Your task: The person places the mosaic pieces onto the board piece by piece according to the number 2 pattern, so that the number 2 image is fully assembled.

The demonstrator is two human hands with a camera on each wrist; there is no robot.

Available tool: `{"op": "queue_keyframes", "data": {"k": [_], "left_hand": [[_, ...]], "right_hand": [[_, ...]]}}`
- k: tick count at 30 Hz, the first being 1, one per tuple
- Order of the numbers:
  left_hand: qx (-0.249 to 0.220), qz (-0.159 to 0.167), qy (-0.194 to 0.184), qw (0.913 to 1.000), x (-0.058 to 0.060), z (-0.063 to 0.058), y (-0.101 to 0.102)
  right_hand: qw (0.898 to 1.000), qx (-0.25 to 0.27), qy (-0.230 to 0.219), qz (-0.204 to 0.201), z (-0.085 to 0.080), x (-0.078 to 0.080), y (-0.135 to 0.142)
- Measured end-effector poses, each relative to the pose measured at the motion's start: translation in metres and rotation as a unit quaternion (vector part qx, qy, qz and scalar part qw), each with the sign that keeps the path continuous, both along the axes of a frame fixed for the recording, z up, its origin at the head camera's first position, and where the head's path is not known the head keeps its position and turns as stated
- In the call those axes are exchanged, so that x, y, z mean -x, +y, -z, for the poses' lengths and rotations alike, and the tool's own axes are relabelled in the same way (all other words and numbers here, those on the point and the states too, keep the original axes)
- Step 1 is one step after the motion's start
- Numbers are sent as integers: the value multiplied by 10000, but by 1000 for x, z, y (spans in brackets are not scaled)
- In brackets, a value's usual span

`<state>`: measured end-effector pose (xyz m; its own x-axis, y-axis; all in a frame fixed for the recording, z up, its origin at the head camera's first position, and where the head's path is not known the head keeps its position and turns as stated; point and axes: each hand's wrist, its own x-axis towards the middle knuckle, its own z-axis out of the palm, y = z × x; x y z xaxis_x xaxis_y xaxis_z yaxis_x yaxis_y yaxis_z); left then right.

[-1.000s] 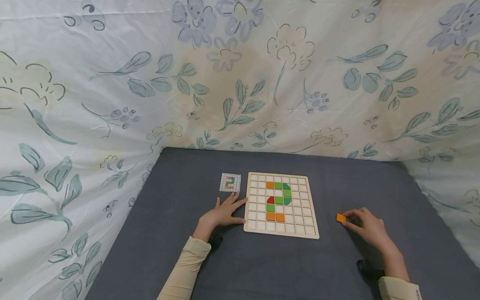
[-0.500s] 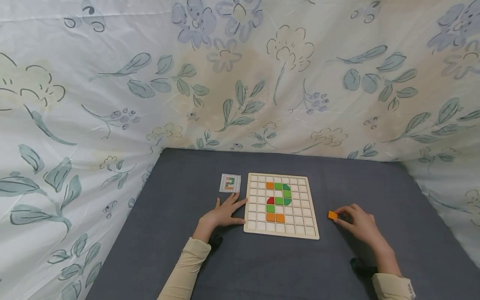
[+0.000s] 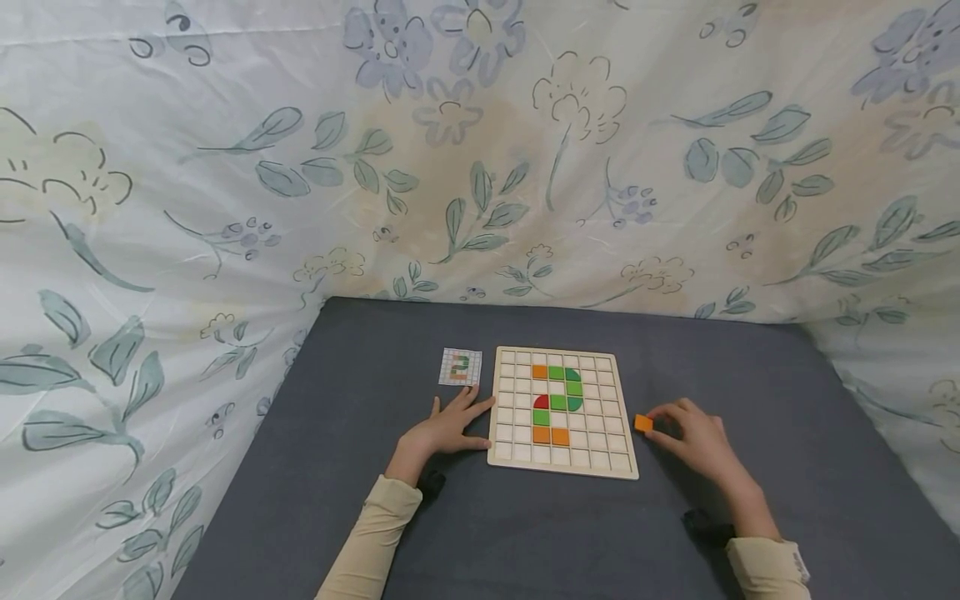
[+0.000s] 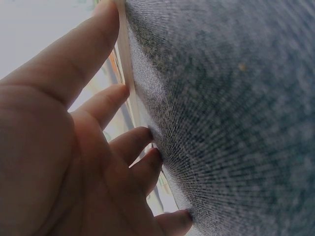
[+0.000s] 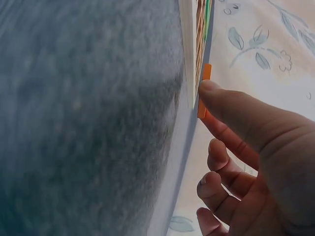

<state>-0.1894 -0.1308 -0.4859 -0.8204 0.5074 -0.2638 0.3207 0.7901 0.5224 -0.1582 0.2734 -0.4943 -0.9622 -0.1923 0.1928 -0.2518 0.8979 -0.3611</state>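
A pale wooden grid board [image 3: 598, 457] lies on the dark cloth. In its cells sit orange square tiles [image 3: 560, 437], green square tiles [image 3: 558, 402], darker green rounded tiles [image 3: 575, 404] and a red rounded tile [image 3: 542, 402]. My left hand [image 3: 441, 427] is spread at the board's left side, thumb and a finger touching its edge; the left wrist view shows the fingertips [image 4: 124, 91] against the rim. Between thumb and finger my right hand [image 3: 699, 440] pinches an orange square tile [image 3: 643, 423], just right of the board. The right wrist view shows that tile [image 5: 204, 98] edge-on.
A small card [image 3: 461, 367] with a gridded, coloured figure like a 2 lies left of the board, just beyond the left fingertips. Dark cloth [image 3: 540, 533] covers the table. A floral curtain [image 3: 480, 167] hangs behind it and at the sides.
My right hand has moved left with the orange tile, from well right of the board to close by its right edge. The left hand and the board have stayed in place.
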Motion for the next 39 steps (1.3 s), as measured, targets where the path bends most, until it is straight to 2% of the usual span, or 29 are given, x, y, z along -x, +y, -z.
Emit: {"op": "queue_keyframes", "data": {"k": [31, 39], "left_hand": [[40, -34, 20, 10000, -2, -1, 2], [64, -49, 18, 10000, -2, 0, 2]], "right_hand": [[9966, 13, 75, -824, 1, 7, -50], [9932, 308, -43, -1125, 1, 6, -61]]}}
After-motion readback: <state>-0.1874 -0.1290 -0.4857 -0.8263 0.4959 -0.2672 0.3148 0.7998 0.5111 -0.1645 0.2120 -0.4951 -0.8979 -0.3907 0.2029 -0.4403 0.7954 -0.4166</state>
